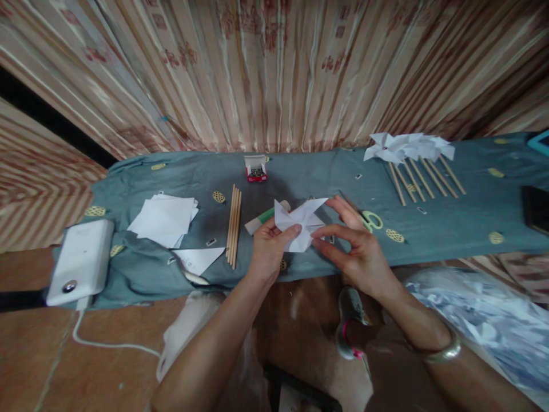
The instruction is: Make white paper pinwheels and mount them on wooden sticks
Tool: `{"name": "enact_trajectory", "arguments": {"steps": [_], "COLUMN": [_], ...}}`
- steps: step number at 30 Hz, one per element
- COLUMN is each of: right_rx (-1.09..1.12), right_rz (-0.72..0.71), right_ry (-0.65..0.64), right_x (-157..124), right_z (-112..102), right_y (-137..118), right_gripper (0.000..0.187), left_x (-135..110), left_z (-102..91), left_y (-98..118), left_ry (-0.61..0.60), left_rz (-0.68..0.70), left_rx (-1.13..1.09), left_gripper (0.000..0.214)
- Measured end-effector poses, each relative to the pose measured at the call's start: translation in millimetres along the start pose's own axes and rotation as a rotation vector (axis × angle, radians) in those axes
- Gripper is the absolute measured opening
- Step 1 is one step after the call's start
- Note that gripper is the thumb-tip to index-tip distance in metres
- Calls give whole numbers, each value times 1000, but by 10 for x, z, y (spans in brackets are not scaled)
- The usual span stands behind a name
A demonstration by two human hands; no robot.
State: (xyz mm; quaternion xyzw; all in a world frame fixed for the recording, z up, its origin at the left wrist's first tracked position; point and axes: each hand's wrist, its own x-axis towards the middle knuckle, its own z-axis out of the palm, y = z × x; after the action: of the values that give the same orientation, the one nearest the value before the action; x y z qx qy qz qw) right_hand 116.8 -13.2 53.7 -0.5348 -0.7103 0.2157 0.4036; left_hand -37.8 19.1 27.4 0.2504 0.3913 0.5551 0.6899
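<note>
A white folded paper pinwheel (301,222) is held just above the grey-blue cloth of the table (450,220). My left hand (268,249) grips its left side, thumb on top of the paper. My right hand (355,246) pinches its right edge with thumb and fingertips. A glue stick with a green band (262,219) lies right behind my left hand. Scissors with pale green handles (371,220) lie just beyond my right hand.
Several wooden sticks (234,226) lie left of my hands, with a stack of white paper squares (165,220) and a cut triangle (198,258) further left. A small red box of pins (256,169) stands at the back. Finished pinwheels on sticks (409,151) lie back right. A white device (81,260) sits at the left edge.
</note>
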Motion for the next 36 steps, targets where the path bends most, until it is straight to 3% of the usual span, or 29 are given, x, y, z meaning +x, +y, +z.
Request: {"name": "enact_trajectory", "arguments": {"steps": [18,36], "right_rx": [-18,-1], "right_rz": [93,114], "right_ry": [99,95], "right_x": [-5,-3], "right_z": [43,74], "right_y": [86,60], "right_gripper": [7,8], "left_x": [-30,-27], "left_z": [49,55], "left_y": [-63,-77], "left_ry": [-30,-13], "left_rz": [-24,1], "left_rx": [35,83], "left_gripper": [37,35]}}
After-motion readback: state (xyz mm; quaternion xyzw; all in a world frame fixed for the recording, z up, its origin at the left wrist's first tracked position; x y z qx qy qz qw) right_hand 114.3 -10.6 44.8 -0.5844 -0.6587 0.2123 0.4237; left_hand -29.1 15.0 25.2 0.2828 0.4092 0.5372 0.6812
